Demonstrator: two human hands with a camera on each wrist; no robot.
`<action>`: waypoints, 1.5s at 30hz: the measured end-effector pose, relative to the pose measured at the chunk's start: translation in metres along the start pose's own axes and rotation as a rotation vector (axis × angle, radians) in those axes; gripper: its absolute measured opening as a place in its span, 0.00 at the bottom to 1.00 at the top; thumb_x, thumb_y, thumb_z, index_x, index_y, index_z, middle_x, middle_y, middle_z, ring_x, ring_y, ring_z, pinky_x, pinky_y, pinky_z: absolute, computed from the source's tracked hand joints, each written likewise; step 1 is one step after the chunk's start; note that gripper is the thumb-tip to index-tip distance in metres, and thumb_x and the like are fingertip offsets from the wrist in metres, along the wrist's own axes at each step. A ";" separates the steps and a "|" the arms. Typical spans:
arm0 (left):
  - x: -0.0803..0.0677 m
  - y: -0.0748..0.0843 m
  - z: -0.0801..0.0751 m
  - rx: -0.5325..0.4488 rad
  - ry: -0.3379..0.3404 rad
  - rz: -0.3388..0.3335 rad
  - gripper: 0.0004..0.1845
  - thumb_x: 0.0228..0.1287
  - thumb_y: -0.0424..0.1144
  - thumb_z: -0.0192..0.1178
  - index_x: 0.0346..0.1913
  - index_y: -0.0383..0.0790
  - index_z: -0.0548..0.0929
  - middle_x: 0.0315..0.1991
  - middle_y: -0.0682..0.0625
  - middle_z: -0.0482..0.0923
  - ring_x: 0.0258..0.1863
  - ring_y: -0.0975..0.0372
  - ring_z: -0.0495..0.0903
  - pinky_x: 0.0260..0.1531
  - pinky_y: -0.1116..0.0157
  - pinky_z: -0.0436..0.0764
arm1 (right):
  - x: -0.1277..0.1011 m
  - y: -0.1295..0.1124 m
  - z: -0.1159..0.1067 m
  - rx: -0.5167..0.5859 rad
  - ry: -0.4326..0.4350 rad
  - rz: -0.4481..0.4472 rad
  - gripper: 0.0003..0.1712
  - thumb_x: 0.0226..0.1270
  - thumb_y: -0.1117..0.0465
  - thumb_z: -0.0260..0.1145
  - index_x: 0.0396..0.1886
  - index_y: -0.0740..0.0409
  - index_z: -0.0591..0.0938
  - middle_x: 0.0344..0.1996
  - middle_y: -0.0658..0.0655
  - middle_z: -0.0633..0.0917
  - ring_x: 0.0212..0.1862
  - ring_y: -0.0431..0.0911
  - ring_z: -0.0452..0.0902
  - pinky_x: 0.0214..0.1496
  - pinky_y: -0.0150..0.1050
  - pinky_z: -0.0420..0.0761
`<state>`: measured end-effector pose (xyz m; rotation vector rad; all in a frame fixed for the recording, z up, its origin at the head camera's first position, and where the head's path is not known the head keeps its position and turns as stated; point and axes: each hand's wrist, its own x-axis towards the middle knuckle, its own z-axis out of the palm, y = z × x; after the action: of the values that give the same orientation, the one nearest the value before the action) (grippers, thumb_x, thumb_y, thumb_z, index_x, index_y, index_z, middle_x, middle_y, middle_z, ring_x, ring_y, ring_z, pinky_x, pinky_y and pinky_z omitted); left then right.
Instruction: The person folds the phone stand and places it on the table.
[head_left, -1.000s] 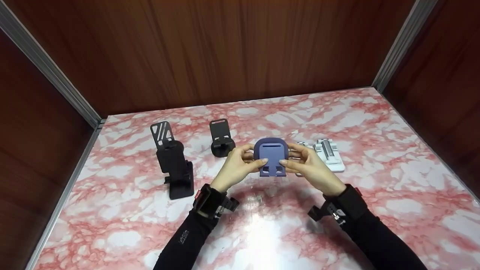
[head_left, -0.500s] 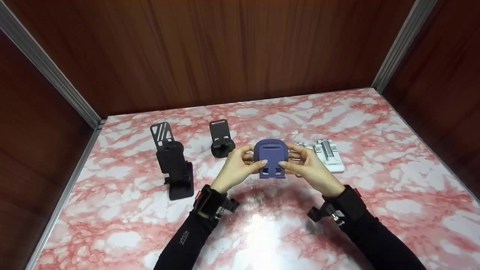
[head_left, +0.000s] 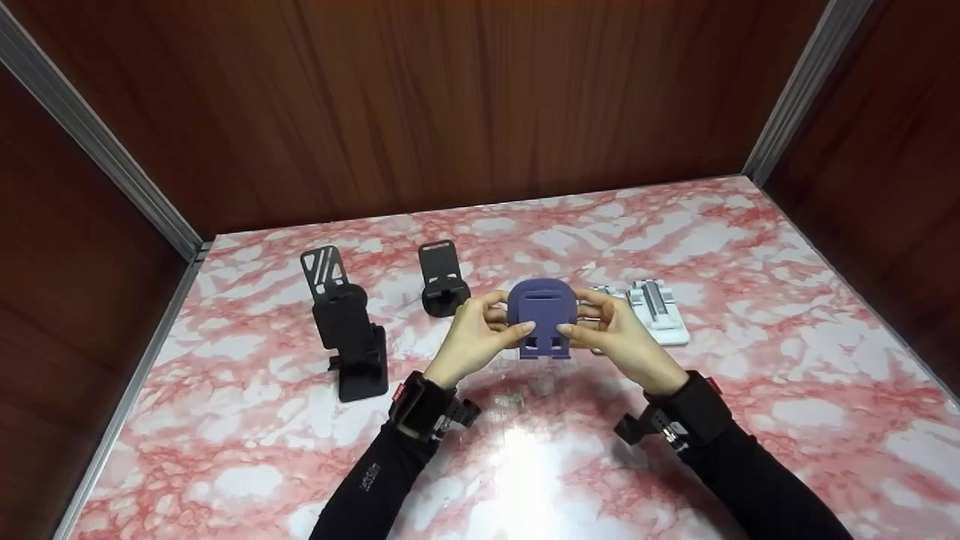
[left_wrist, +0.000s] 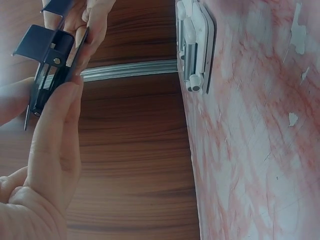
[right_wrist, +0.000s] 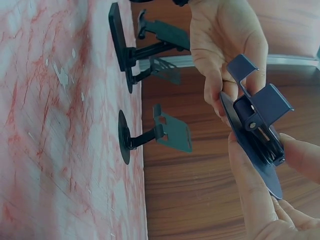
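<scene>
A purple folding phone stand (head_left: 545,309) is held above the table between both hands, its slotted plate facing the head camera. My left hand (head_left: 476,330) pinches its left edge, thumb on the plate and fingers behind. On the opposite edge my right hand (head_left: 622,337) pinches it the same way. From the right wrist view, the stand (right_wrist: 255,145) appears side-on, its plate folded close to the rounded base, with two bent lips and a hinge screw showing. In the left wrist view the stand (left_wrist: 52,60) also shows its hinge from the side.
Left of the hands stand a black phone stand with a rectangular base (head_left: 362,382), one with a striped cut-out plate (head_left: 324,268) behind it, and a smaller round-based one (head_left: 440,262). White folded stands (head_left: 660,315) lie behind the right hand. Wooden panels (head_left: 480,105) border the marbled table (head_left: 247,480).
The purple phone stand has tilted slightly and sunk a little in the head view, its plate looking darker. Both hands keep their grip almost in place.
</scene>
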<state>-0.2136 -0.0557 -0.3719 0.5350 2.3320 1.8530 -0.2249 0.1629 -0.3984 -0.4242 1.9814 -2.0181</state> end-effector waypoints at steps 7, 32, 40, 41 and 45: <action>0.000 0.000 0.000 0.011 -0.006 0.005 0.17 0.56 0.30 0.63 0.49 0.27 0.76 0.37 0.33 0.83 0.36 0.50 0.85 0.34 0.67 0.85 | 0.000 0.000 0.000 -0.008 0.006 0.002 0.36 0.57 0.66 0.67 0.64 0.63 0.64 0.48 0.59 0.82 0.43 0.46 0.83 0.46 0.39 0.83; 0.016 -0.036 0.006 -0.204 -0.021 -0.072 0.19 0.55 0.32 0.65 0.50 0.30 0.75 0.39 0.35 0.83 0.33 0.59 0.85 0.36 0.61 0.85 | -0.005 -0.006 -0.004 -0.659 0.068 -0.202 0.38 0.61 0.53 0.65 0.67 0.61 0.63 0.57 0.65 0.77 0.57 0.56 0.75 0.52 0.47 0.81; 0.017 -0.038 0.007 -0.221 -0.017 -0.101 0.20 0.54 0.31 0.65 0.50 0.29 0.74 0.39 0.34 0.83 0.33 0.60 0.85 0.36 0.61 0.85 | -0.009 -0.007 0.004 -0.987 0.164 -0.324 0.39 0.61 0.53 0.64 0.69 0.58 0.60 0.64 0.65 0.68 0.65 0.59 0.64 0.68 0.54 0.63; 0.017 -0.038 0.007 -0.227 -0.017 -0.106 0.20 0.54 0.31 0.65 0.50 0.29 0.74 0.39 0.34 0.83 0.33 0.60 0.85 0.36 0.61 0.85 | -0.009 -0.007 0.005 -1.013 0.166 -0.328 0.39 0.62 0.53 0.64 0.70 0.58 0.60 0.64 0.66 0.68 0.65 0.59 0.64 0.68 0.55 0.63; 0.018 -0.041 0.007 -0.261 -0.018 -0.124 0.20 0.55 0.31 0.64 0.51 0.30 0.74 0.40 0.34 0.82 0.34 0.59 0.85 0.37 0.60 0.85 | -0.010 -0.007 0.007 -1.116 0.171 -0.333 0.40 0.64 0.51 0.62 0.71 0.56 0.57 0.67 0.65 0.65 0.68 0.58 0.59 0.69 0.54 0.62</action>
<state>-0.2362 -0.0514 -0.4106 0.3646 2.0171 2.0398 -0.2133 0.1609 -0.3919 -0.8458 3.1696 -0.8686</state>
